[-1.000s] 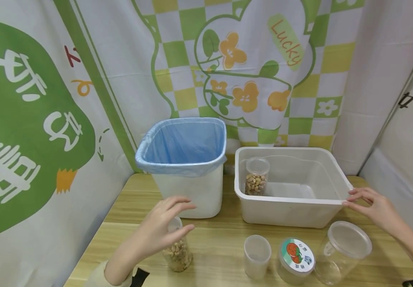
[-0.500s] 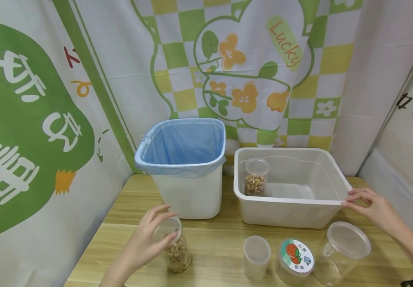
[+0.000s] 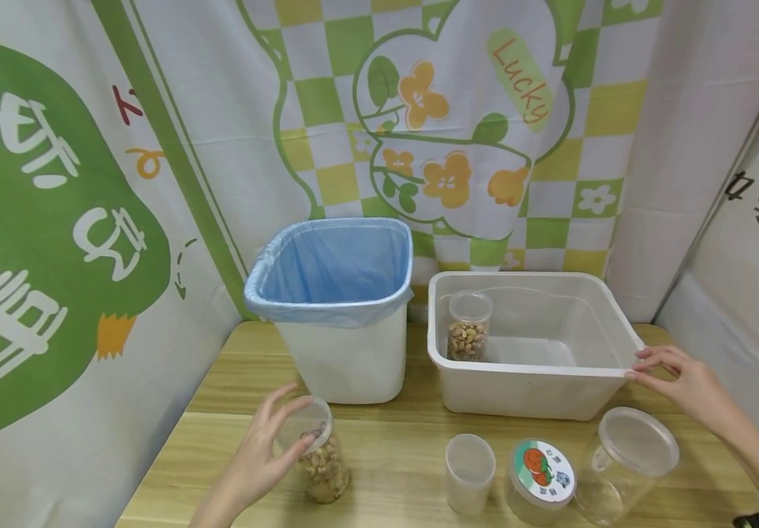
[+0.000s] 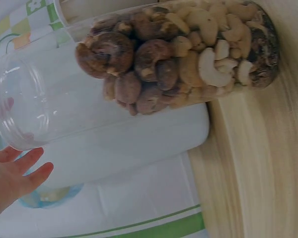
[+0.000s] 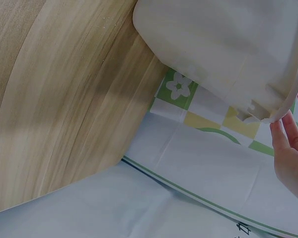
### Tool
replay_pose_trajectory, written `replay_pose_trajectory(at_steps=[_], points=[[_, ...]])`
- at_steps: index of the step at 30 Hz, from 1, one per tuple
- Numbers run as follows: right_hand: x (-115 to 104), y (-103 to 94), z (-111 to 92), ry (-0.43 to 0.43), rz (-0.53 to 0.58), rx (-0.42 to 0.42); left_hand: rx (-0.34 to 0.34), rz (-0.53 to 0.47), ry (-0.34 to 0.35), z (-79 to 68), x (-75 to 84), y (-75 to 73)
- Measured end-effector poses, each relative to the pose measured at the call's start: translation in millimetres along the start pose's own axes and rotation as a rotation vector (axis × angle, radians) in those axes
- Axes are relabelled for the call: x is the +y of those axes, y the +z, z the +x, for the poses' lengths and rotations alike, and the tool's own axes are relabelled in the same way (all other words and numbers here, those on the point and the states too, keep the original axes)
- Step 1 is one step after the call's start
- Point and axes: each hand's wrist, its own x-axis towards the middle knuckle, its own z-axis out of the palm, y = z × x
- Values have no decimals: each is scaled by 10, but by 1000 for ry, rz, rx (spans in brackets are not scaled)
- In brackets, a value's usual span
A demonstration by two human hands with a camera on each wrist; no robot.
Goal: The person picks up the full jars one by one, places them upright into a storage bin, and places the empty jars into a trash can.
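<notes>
A tall clear jar of cashew nuts (image 3: 326, 469) stands on the wooden table at the front left. Around its top, my left hand (image 3: 257, 451) has the thumb on the near side and the fingers on the far side. The left wrist view shows nuts filling the jar's lower part (image 4: 188, 59), with fingertips (image 4: 32, 161) beside the top rim. My right hand (image 3: 686, 381) pinches the front right corner of a white plastic basin (image 3: 531, 389). Inside the basin, at its left end, is a clear jar of nuts (image 3: 468, 339).
Left of the basin stands a white bin (image 3: 362, 367) lined with a blue bag (image 3: 333, 314). A translucent cup (image 3: 470, 477), a tub with a tomato-picture lid (image 3: 540, 477) and a large clear jar (image 3: 626, 469) line the front right. Printed curtains (image 3: 221, 110) hang behind the table.
My left hand has moved left and down onto the top of the nut jar, its fingers drawing in. My right hand keeps its hold on the basin corner. The view has shifted slightly.
</notes>
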Motion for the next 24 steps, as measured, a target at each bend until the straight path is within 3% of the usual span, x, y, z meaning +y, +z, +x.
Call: replay_pose_trajectory(at_steps=[18, 24], points=[[-7, -6, -2, 0, -9, 13, -93, -136, -226, -103, -116, 99], [-29, -9, -8, 8, 1, 9, -71, -158, -213, -135, -122, 130]])
